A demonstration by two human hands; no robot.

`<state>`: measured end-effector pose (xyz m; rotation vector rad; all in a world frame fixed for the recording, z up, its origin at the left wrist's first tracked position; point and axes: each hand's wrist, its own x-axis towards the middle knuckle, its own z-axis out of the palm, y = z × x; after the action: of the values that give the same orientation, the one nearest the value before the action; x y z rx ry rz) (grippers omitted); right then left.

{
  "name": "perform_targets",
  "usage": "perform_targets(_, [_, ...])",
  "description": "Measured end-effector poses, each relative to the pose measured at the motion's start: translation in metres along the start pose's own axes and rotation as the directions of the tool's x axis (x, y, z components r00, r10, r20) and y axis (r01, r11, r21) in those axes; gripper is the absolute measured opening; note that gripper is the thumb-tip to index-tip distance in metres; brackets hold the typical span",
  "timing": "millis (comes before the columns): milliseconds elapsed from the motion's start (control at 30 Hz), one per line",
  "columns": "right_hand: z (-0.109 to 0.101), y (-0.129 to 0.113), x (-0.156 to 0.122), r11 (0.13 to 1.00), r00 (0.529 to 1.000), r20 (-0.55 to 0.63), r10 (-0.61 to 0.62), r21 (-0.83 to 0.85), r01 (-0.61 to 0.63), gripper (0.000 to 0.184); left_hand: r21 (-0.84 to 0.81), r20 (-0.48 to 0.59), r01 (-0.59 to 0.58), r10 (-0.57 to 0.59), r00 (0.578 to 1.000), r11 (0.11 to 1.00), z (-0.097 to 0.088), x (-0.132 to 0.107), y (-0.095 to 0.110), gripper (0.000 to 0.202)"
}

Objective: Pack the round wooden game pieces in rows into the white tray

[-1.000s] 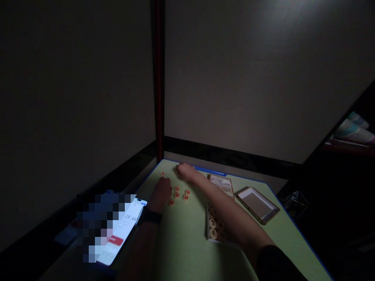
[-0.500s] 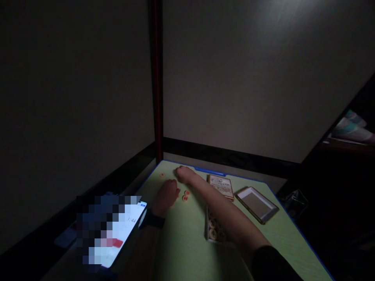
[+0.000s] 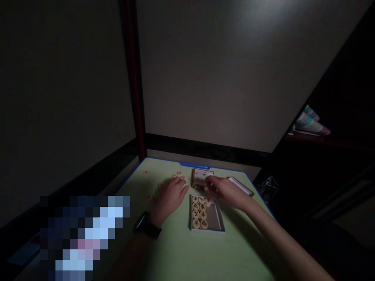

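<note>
My left hand (image 3: 171,197), with a dark watch (image 3: 146,224) at the wrist, lies palm down with fingers stretched over red-marked Chinese chess pieces (image 3: 179,173). Its fingertips are at or just beside the nearest ones. My right hand (image 3: 222,190) is above the far right corner of an open box (image 3: 208,231). Its fingers are curled in a pinch around what looks like a pale round chess piece (image 3: 206,189), partly hidden. Inside the box, black-marked pieces (image 3: 196,214) fill the left side in rows, with one red-marked piece (image 3: 208,201) at the top.
A second box (image 3: 202,174) with writing on its lid stands behind the open one. A framed lid (image 3: 241,186) lies to the right, partly behind my right hand. More red-marked pieces (image 3: 146,172) are scattered at the left of the green table (image 3: 175,249). Walls rise behind and left.
My right hand has moved from the far left of the table to above the open box. My left hand has gone from closed to spread over the pieces. The view has shifted right.
</note>
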<state>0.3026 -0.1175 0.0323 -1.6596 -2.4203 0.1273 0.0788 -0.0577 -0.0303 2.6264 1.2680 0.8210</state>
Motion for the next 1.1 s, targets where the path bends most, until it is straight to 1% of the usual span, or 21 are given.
perform_targets(33, [0.004, 0.001, -0.012, 1.000, 0.999, 0.042, 0.016, -0.009, -0.016, 0.011, -0.016, 0.030, -0.040, 0.040, 0.999, 0.999, 0.003, -0.002, 0.011, 0.024])
perform_targets(100, [0.015, 0.000, -0.029, 0.996, 0.994, 0.092, 0.068, -0.057, -0.063, 0.015, -0.051, 0.070, -0.096, 0.100, 0.993, 0.994, 0.008, -0.007, 0.027, 0.023])
perform_targets(200, [0.027, -0.002, -0.038, 0.987, 0.986, 0.116, 0.120, -0.122, -0.106, 0.019, -0.083, 0.066, -0.157, 0.163, 0.984, 0.984, 0.015, -0.013, 0.037, 0.026])
perform_targets(367, [0.029, -0.003, -0.039, 0.979, 0.983, 0.121, 0.137, -0.168, -0.116, 0.019, -0.118, 0.045, -0.180, 0.187, 0.981, 0.976, 0.020, -0.014, 0.035, 0.028])
perform_targets(567, [0.035, -0.009, -0.034, 0.965, 0.977, 0.149, 0.152, -0.237, -0.114, 0.021, -0.174, 0.071, -0.228, 0.243, 0.967, 0.958, 0.020, -0.014, 0.040, 0.028])
perform_targets(667, [0.039, -0.009, -0.032, 0.971, 0.980, 0.133, 0.146, -0.207, -0.116, 0.021, -0.162, 0.084, -0.237, 0.252, 0.964, 0.958, 0.023, -0.016, 0.041, 0.026])
perform_targets(833, [0.042, -0.003, -0.031, 0.988, 0.988, 0.089, 0.124, -0.098, -0.115, 0.020, -0.175, 0.072, -0.254, 0.270, 0.960, 0.951, 0.024, -0.016, 0.040, 0.025])
perform_targets(967, [0.041, -0.002, -0.030, 0.985, 0.985, 0.088, 0.147, -0.105, -0.137, 0.023, -0.198, 0.077, -0.251, 0.270, 0.960, 0.948, 0.023, -0.016, 0.040, 0.026])
perform_targets(1100, [0.039, -0.003, -0.029, 0.984, 0.980, 0.116, 0.163, -0.097, -0.152, 0.029, -0.200, 0.067, -0.258, 0.276, 0.959, 0.945, 0.024, -0.016, 0.040, 0.027])
